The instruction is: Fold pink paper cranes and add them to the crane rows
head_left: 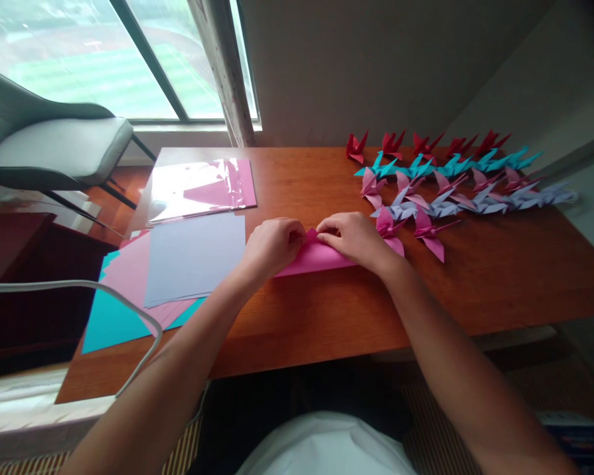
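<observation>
A folded sheet of bright pink paper (317, 257) lies on the wooden table in front of me, its long edge toward my body. My left hand (276, 244) pinches its upper part from the left, fingers curled together. From the right, my right hand (354, 239) pinches the same part with thumb and fingertips, close to the left fingertips. A small darker pink point of the paper sticks up between them. Part of the sheet is hidden under both hands. Just right of my right hand stand two pink paper cranes (429, 235).
Rows of red, turquoise (420, 166), light pink and lavender cranes (445, 206) line the table's back right. Loose coloured paper sheets (195, 257) and a clear plastic packet of pink paper (202, 188) lie left. A white cable (129, 310) crosses the left edge; a chair (59, 142) stands beyond.
</observation>
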A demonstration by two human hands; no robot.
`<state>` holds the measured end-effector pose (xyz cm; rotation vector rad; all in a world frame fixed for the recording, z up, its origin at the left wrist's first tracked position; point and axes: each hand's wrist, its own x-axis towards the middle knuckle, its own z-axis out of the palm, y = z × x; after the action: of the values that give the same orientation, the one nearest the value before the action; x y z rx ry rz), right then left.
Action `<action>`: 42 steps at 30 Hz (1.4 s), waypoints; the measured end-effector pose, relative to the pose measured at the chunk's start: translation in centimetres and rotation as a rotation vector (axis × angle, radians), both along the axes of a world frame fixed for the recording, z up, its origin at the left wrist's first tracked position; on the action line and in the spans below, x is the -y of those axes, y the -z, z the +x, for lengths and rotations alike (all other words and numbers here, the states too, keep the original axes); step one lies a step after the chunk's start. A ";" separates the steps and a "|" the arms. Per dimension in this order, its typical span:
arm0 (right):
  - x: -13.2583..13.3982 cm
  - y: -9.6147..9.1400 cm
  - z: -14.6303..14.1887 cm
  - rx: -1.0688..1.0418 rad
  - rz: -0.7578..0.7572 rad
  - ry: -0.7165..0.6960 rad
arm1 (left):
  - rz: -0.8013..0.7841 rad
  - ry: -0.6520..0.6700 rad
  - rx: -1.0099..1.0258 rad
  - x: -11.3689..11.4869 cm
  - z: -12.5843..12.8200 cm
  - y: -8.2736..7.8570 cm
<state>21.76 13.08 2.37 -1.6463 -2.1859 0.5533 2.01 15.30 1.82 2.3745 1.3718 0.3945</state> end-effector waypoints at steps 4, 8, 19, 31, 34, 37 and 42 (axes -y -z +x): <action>-0.4 0.2 -0.3 0.107 -0.013 -0.006 | 0.034 0.007 -0.054 -0.3 0.3 0.3; -0.5 0.3 -0.6 0.164 -0.013 -0.018 | 0.044 -0.008 -0.106 -0.2 0.5 0.5; -0.9 -0.5 -1.2 0.220 -0.039 -0.057 | 0.033 0.104 -0.106 -0.6 1.2 0.2; -1.3 -1.1 -1.5 0.237 -0.156 -0.073 | 0.024 0.148 -0.075 0.2 1.1 0.7; -0.7 -1.3 -1.5 0.247 -0.163 -0.095 | 0.026 0.141 -0.074 0.9 1.1 0.4; 0.0 -1.3 -1.6 0.262 -0.151 -0.096 | 0.031 0.138 -0.105 1.7 1.3 -0.2; 1.9 -1.0 -2.0 0.365 -0.116 -0.068 | 0.065 0.118 -0.172 3.5 1.9 -0.5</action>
<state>19.73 11.14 3.37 -1.8618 -2.5164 0.4318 3.87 11.80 2.35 2.5794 1.2992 0.2093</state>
